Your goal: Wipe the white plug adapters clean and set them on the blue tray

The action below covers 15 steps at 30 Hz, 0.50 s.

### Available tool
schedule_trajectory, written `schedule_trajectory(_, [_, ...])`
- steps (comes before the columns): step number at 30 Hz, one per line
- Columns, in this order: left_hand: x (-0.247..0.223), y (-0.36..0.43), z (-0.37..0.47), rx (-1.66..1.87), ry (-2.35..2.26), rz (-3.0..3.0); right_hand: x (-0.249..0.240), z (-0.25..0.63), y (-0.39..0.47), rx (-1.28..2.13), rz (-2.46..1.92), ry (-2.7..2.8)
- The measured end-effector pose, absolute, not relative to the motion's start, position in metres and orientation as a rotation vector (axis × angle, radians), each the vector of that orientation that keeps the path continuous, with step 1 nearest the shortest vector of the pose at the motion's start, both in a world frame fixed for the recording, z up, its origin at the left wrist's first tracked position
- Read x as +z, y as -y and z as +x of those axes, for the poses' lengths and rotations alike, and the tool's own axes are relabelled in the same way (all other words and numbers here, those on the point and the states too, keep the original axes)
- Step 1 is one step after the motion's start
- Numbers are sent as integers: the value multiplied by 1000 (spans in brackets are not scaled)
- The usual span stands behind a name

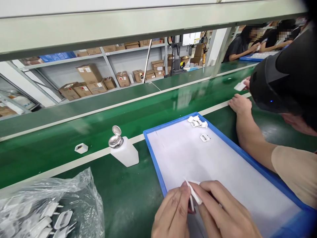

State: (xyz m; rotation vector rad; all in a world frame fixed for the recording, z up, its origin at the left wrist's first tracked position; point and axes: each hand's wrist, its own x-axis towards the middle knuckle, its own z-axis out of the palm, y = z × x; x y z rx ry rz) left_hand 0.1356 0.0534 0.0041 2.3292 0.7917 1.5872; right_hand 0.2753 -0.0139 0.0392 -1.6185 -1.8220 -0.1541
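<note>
Both of my hands meet over the near part of a white-lined blue tray (pixel 170 145). Between their fingertips is a small white plastic part (pixel 194 193), seen nearly edge-on. My left hand (pixel 173 210) pinches it from the left, with thumb and fingers pressed together. My right hand (pixel 220 208) grips it from the right. Fingers hide much of the part. Farther up the tray lie a loose white plastic frame (pixel 205 138) and a small pile of similar white pieces (pixel 196 121).
A white pump bottle (pixel 126 153) with its metal lid raised stands left of the tray. A clear bag (pixel 91 195) of white parts lies lower left. One white housing (pixel 81 148) sits on the green belt (pixel 54 142). At right, a co-worker's arm (pixel 252 132) rests beside the tray.
</note>
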Motion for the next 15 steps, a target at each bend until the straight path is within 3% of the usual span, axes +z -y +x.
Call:
schedule_trajectory(4, [4, -52, 137, 1590, -708, 2377, 58, 301, 6, 696, -1495, 1515])
schedule_trajectory(8, [14, -55, 145, 1564, -605, 2127, 61, 323, 5, 1258, -1308, 942])
schedule_trajectory(11, [23, -50, 153, 1558, -838, 2017, 48, 313, 7, 1410, -1115, 587])
schedule_trajectory(15, [31, -40, 163, 1449, -1154, 1810, 25, 276, 15, 1154, -1165, 635])
